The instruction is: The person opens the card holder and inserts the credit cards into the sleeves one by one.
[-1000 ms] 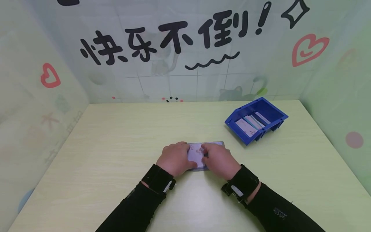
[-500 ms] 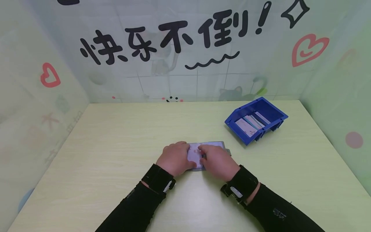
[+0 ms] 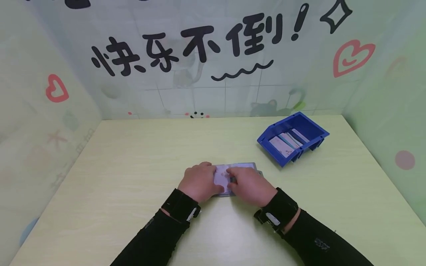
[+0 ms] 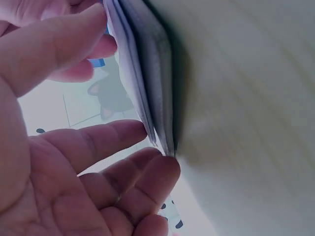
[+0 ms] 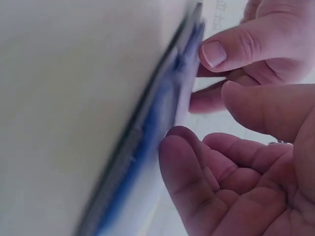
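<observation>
A flat booklet-like thing with a pale purple face [image 3: 221, 176] lies on the table between the hands. My left hand [image 3: 199, 181] grips its left part, thumb on the near side, fingers at the far side. In the left wrist view its layers [image 4: 147, 64] stand slightly apart at the edge. My right hand [image 3: 252, 186] covers much of the right part, fingers bent. A fingertip of my right hand [image 5: 251, 182] touches the edge of the layers [image 5: 170, 108], blue inside, in the right wrist view; its thumb stands apart from that finger.
A blue bin [image 3: 283, 160] stands at the back right of the pale wooden table [image 3: 139, 155], holding several flat cards [image 3: 282, 146]. Printed sheets with black lettering and hearts form walls at the back and both sides.
My right hand has shifted slightly left across the purple face, and a grey corner now shows beyond its right end. My left hand keeps its grip. The head view has tilted slightly.
</observation>
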Action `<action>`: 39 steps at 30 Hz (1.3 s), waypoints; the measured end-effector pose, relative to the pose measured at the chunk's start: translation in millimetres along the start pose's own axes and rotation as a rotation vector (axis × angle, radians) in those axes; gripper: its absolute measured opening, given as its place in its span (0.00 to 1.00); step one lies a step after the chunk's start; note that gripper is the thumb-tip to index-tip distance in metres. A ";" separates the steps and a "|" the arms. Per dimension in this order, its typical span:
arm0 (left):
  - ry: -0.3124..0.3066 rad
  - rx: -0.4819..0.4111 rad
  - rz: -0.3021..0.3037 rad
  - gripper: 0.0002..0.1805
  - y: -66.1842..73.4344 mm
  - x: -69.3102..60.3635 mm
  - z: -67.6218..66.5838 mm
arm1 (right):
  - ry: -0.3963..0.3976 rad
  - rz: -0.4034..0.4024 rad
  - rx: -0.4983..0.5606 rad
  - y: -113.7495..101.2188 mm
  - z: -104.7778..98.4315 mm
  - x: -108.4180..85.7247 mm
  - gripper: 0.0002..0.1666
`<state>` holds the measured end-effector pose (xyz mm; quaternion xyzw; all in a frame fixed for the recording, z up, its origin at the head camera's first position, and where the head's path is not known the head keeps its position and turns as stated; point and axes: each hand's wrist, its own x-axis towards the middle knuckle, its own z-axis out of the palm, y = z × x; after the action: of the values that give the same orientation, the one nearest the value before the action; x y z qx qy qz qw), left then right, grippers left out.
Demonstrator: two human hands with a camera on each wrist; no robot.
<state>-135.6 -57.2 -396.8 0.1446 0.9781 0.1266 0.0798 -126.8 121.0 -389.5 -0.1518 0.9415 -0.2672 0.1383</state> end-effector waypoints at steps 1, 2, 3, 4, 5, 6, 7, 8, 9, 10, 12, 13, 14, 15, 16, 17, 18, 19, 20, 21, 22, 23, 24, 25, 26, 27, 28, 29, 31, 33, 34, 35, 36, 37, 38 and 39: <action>0.004 0.002 -0.005 0.34 -0.3 0.0 0.2 | 0.001 0.001 0.001 0.6 -2.6 -0.1 0.26; 0.008 0.003 -0.010 0.34 -0.4 0.0 0.3 | 0.004 0.006 0.003 1.4 -5.8 -0.2 0.26; 0.014 0.001 -0.017 0.34 -0.5 0.0 0.3 | 0.012 0.009 0.003 2.6 -9.6 -0.6 0.26; 0.023 -0.005 -0.022 0.34 -0.5 0.1 0.2 | 0.022 0.015 0.006 4.2 -13.7 -0.2 0.26; 0.031 -0.012 -0.027 0.34 -0.4 0.0 0.1 | 0.034 0.021 0.008 6.4 -18.5 0.0 0.27; 0.039 -0.021 -0.031 0.35 -0.2 -0.1 -0.1 | 0.049 0.025 0.007 8.9 -23.7 0.3 0.27; 0.046 -0.032 -0.032 0.35 0.0 -0.1 -0.3 | 0.069 0.032 0.005 11.7 -29.6 0.4 0.27; 0.050 -0.041 -0.033 0.36 0.3 -0.2 -0.5 | 0.087 0.046 0.005 15.0 -35.8 0.5 0.27; 0.052 -0.050 -0.033 0.36 0.5 -0.5 -0.8 | 0.107 0.061 0.004 18.6 -42.3 0.8 0.28; 0.054 -0.058 -0.032 0.37 0.7 -0.6 -0.7 | 0.132 0.077 0.000 22.9 -48.8 1.5 0.28; 0.052 -0.069 -0.032 0.38 1.1 -1.4 -1.1 | 0.176 0.106 -0.014 32.2 -62.5 2.6 0.29; 0.052 -0.073 -0.032 0.39 1.3 -1.7 -1.3 | 0.198 0.122 -0.026 37.4 -69.2 3.2 0.29; 0.050 -0.075 -0.033 0.39 1.5 -2.0 -1.5 | 0.218 0.130 -0.042 43.5 -75.3 4.6 0.29; 0.050 -0.074 -0.034 0.40 1.7 -2.4 -1.8 | 0.240 0.135 -0.062 49.2 -81.3 5.9 0.29; 0.051 -0.073 -0.035 0.41 1.8 -2.7 -1.8 | 0.257 0.139 -0.085 55.5 -86.7 7.3 0.29; 0.051 -0.072 -0.035 0.41 1.9 -2.9 -2.2 | 0.266 0.144 -0.104 61.8 -91.7 8.9 0.29; 0.053 -0.071 -0.036 0.42 1.9 -3.0 -2.2 | 0.277 0.149 -0.130 67.8 -96.0 10.6 0.29; 0.053 -0.069 -0.037 0.42 1.8 -3.1 -2.2 | 0.282 0.158 -0.143 73.5 -99.8 12.4 0.30; 0.054 -0.068 -0.038 0.43 1.7 -3.1 -2.2 | 0.281 0.167 -0.156 78.6 -103.2 14.3 0.30; 0.055 -0.067 -0.039 0.43 1.5 -3.1 -2.1 | 0.279 0.181 -0.166 83.1 -106.2 16.2 0.31; 0.057 -0.067 -0.039 0.43 1.3 -3.1 -2.0 | 0.271 0.197 -0.175 87.6 -108.8 18.2 0.32; 0.058 -0.068 -0.040 0.43 1.2 -3.3 -2.2 | 0.264 0.212 -0.181 91.3 -111.1 20.4 0.32; 0.059 -0.069 -0.041 0.43 1.1 -3.5 -2.3 | 0.255 0.227 -0.191 94.2 -113.2 22.2 0.33; 0.059 -0.070 -0.042 0.43 1.0 -3.7 -2.4 | 0.240 0.242 -0.194 97.0 -115.0 24.2 0.33; 0.058 -0.071 -0.043 0.43 0.9 -3.9 -2.5 | 0.226 0.254 -0.200 99.5 -116.4 26.1 0.33; 0.057 -0.073 -0.043 0.43 0.8 -4.1 -2.5 | 0.213 0.262 -0.209 102.1 -117.5 27.7 0.32; 0.057 -0.074 -0.043 0.43 0.9 -4.2 -2.5 | 0.199 0.269 -0.216 104.4 -118.2 28.9 0.31; 0.055 -0.076 -0.043 0.43 0.9 -4.2 -2.5 | 0.190 0.273 -0.225 106.4 -118.7 30.3 0.30; 0.053 -0.076 -0.043 0.43 0.8 -4.0 -2.2 | 0.172 0.277 -0.235 110.9 -118.7 33.2 0.23; 0.053 -0.078 -0.042 0.43 0.9 -4.0 -2.2 | 0.158 0.281 -0.243 115.1 -117.8 36.3 0.15; 0.054 -0.078 -0.042 0.43 1.1 -3.9 -2.3 | 0.151 0.287 -0.249 116.8 -117.4 38.2 0.11; 0.054 -0.079 -0.041 0.43 1.1 -3.7 -2.3 | 0.144 0.294 -0.256 118.6 -117.0 40.4 0.11; 0.055 -0.081 -0.040 0.42 1.2 -3.7 -2.3 | 0.134 0.300 -0.262 119.9 -116.6 42.5 0.13; 0.057 -0.083 -0.040 0.42 1.4 -3.7 -2.4 | 0.125 0.306 -0.267 120.4 -116.3 44.3 0.15; 0.058 -0.085 -0.039 0.42 1.5 -3.6 -2.4 | 0.114 0.308 -0.276 120.9 -116.2 46.0 0.18; 0.058 -0.086 -0.039 0.42 1.7 -3.4 -2.5 | 0.105 0.308 -0.291 121.1 -116.0 47.6 0.19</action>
<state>-132.4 -57.1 -393.6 0.1181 0.9763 0.1713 0.0600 -235.7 255.6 -369.1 -0.0104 0.9881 -0.1118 0.1049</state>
